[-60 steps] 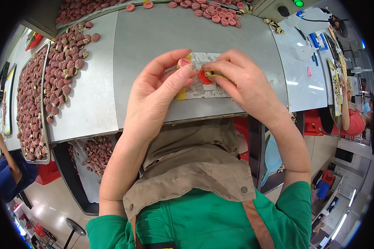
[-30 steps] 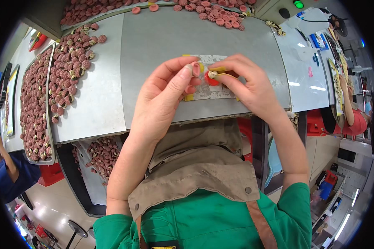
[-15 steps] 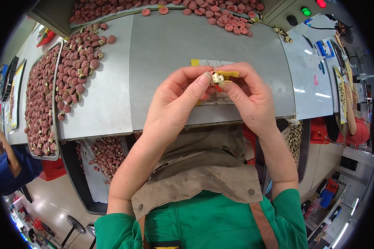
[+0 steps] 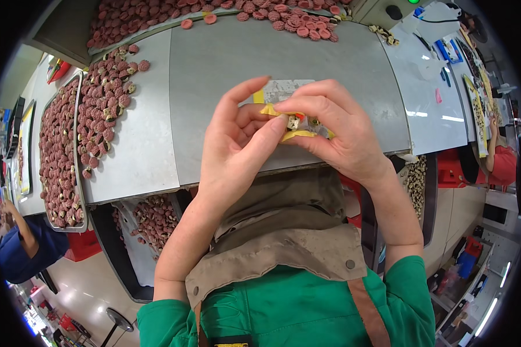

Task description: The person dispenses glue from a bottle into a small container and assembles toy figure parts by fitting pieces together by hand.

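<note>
In front of my apron, both hands meet over the table. My left hand [image 4: 237, 139] has its thumb against a small cream-and-dark piece [image 4: 293, 122] with a bit of red on it. Its index finger is raised away, and the other fingers curl behind. My right hand [image 4: 341, 130] pinches the same piece from the other side between thumb and fingers. Yellow strips [image 4: 298, 135] show at the fingertips around it; whether they are finger covers or part of the piece I cannot tell. Beneath the hands lies a pale, speckled flat plate [image 4: 286, 87] with a yellow edge.
Many pink, bumpy round pieces [image 4: 107, 92] are heaped on the left of the table [image 4: 231, 55], with more in a metal tray [image 4: 82, 196] and along the back. Below the edge are dark bins [image 4: 118, 269] [image 4: 428, 202]. Co-workers sit at both sides.
My left index finger has lifted off the small piece. My hands and the piece have shifted slightly toward me, and the yellow strips now spread above and below it. The view has turned a little.
</note>
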Motion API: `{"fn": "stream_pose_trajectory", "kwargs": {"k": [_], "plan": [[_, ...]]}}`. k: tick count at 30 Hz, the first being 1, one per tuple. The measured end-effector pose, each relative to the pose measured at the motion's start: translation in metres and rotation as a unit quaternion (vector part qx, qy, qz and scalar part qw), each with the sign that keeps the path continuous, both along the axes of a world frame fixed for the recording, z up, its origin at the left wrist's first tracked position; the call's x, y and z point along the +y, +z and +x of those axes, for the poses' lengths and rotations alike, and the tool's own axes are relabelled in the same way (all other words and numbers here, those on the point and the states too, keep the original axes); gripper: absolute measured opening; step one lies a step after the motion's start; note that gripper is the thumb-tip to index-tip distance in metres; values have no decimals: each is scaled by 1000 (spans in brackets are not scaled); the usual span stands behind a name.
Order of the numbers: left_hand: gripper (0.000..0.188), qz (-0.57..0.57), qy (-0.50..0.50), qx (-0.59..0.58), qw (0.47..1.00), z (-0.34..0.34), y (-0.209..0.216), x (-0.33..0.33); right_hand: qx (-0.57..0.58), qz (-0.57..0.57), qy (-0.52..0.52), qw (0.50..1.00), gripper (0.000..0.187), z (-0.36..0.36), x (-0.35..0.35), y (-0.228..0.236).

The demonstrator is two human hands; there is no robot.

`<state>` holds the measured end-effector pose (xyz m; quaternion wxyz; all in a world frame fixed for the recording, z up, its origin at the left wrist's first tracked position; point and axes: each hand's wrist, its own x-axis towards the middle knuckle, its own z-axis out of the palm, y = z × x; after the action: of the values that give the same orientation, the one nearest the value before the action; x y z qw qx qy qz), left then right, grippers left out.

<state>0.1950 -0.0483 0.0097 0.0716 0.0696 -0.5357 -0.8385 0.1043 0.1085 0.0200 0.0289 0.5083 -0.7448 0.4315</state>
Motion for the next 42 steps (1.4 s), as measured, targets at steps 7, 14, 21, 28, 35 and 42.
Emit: {"fn": "stream_pose_trajectory", "kwargs": {"k": [7,14,21,28,35,42], "plan": [[49,-105,17,17,994,-3,-10,12,76,-25,-3,997,32,-11,2,-7],[45,-104,4,17,994,-11,-6,18,145,-15,-39,989,34,-9,9,-11],[20,-763,93,76,636,-36,-2,-81,135,126,-220,958,37,-78,97,-9],[31,-883,168,38,437,-45,-3,-134,133,158,-405,891,28,-219,169,-40],[32,-745,105,133,645,-125,-11,-67,166,151,-314,923,26,-188,134,-39],[28,-623,77,126,768,-166,-38,-68,-23,135,-300,944,26,-113,108,-12]]}}
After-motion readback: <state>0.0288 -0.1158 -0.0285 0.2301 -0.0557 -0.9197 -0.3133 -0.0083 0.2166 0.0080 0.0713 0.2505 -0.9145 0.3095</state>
